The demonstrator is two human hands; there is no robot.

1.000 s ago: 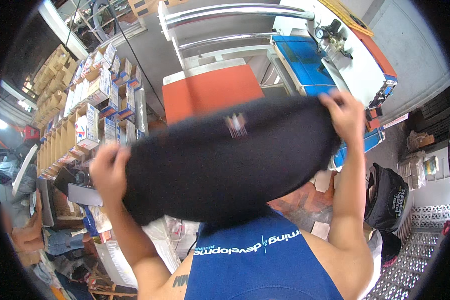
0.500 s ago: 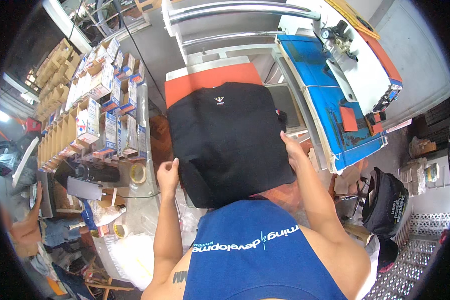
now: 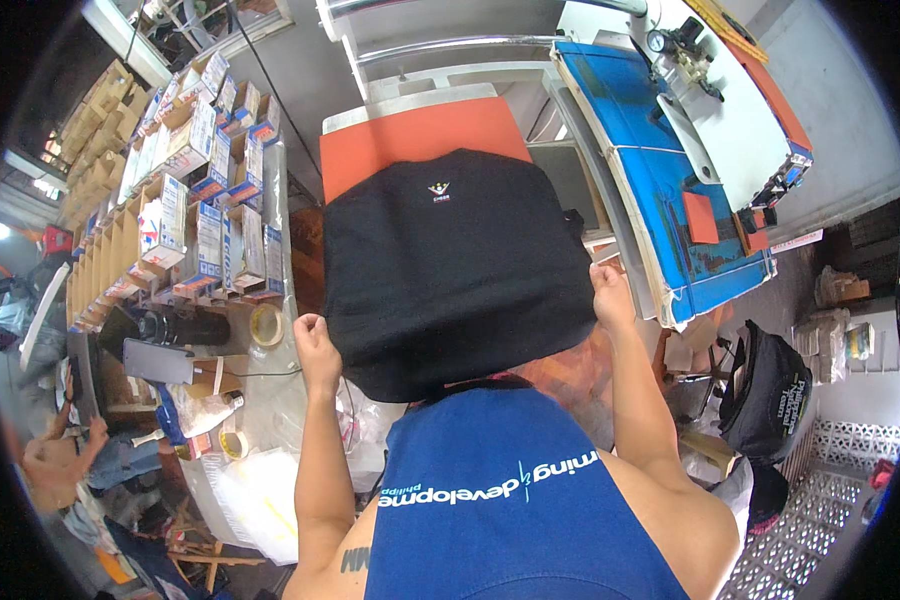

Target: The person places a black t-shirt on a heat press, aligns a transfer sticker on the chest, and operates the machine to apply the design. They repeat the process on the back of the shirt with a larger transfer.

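A black garment (image 3: 450, 280) with a small printed emblem near its top lies spread on the red-orange platen (image 3: 420, 130) of a press, hanging toward me. My left hand (image 3: 316, 345) has its fingers pinched on the garment's lower left edge. My right hand (image 3: 610, 292) grips the right edge, a little higher up. The garment covers most of the platen, leaving its back part visible.
Right of the platen are a blue padded board (image 3: 620, 170) and a white machine panel with a gauge (image 3: 658, 42). Shelved boxes (image 3: 200, 260), a tape roll (image 3: 266, 325) and a phone (image 3: 158, 362) are at left. Another person (image 3: 60, 465) works at far left; a black bag (image 3: 765, 400) is at right.
The garment was raised and blurred between my hands a second ago; it now lies flatter on the platen. My hands came down, then spread slightly apart, stretching its lower part wider.
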